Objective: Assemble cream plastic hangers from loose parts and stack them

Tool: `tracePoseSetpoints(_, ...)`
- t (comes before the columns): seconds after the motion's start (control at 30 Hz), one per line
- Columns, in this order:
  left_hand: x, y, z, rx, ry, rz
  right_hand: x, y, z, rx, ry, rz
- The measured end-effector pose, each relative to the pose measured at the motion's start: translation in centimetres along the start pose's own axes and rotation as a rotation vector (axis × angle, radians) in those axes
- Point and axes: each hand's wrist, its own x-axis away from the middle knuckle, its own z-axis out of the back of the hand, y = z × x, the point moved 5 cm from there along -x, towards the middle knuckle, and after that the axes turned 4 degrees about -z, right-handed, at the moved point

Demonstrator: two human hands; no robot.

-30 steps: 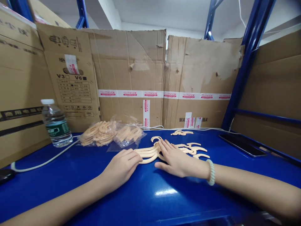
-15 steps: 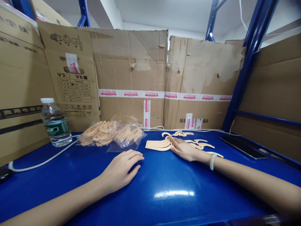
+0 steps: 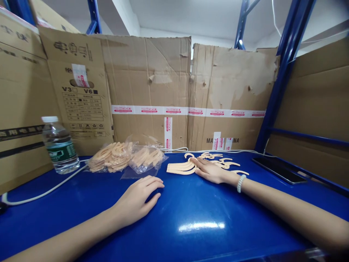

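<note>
My right hand (image 3: 209, 171) reaches forward, palm down, its stretched fingers resting on the right end of a flat pale wooden piece (image 3: 180, 168) made of several curved strips side by side. A hooked end of pale wood (image 3: 188, 155) shows just behind the fingertips; part of the piece is hidden under them. Behind and right of this hand lie several loose curved wooden pieces (image 3: 225, 163), some partly covered by the hand and wrist. My left hand (image 3: 139, 196) rests on the blue table (image 3: 174, 203), fingers loosely bent and thumb apart, with nothing in it.
Two clear plastic bags of wooden pieces, a fuller one (image 3: 110, 158) and a smaller one (image 3: 147, 158), lie at back left. Beside them stands a water bottle (image 3: 60, 147). A phone (image 3: 279, 170) lies at right. A white cable (image 3: 43, 194) runs along the table before cardboard walls (image 3: 147, 87).
The whole view has shifted a little to the left. Both hands keep their places, the right one still on the wooden piece.
</note>
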Motion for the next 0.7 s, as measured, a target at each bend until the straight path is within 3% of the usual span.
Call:
tracePoseSetpoints(0.23,-0.2,-0.4,-0.3,-0.001,0.017,0.001,-0.3,-0.1,-0.1,-0.073,0.107,0.025)
tracePoseSetpoints(0.4,-0.2,-0.3,0.0,-0.005,0.017,-0.010,0.7,1.1,3.1,-0.123,0.246,0.058)
tracePoseSetpoints(0.47,-0.2,-0.3,0.0,-0.001,0.026,-0.006,1.5,2.1,4.8,-0.126,0.197,0.069)
tracePoseSetpoints(0.53,-0.1,-0.4,0.0,0.004,0.030,-0.007,2.3,3.3,5.9,-0.129,0.060,0.037)
tracePoseSetpoints(0.63,-0.1,-0.5,-0.1,0.009,0.023,-0.020,3.2,5.3,6.0,-0.100,-0.153,-0.069)
tracePoseSetpoints(0.7,-0.1,-0.4,-0.2,0.010,0.021,-0.027,3.5,6.1,5.8,-0.087,-0.194,-0.122)
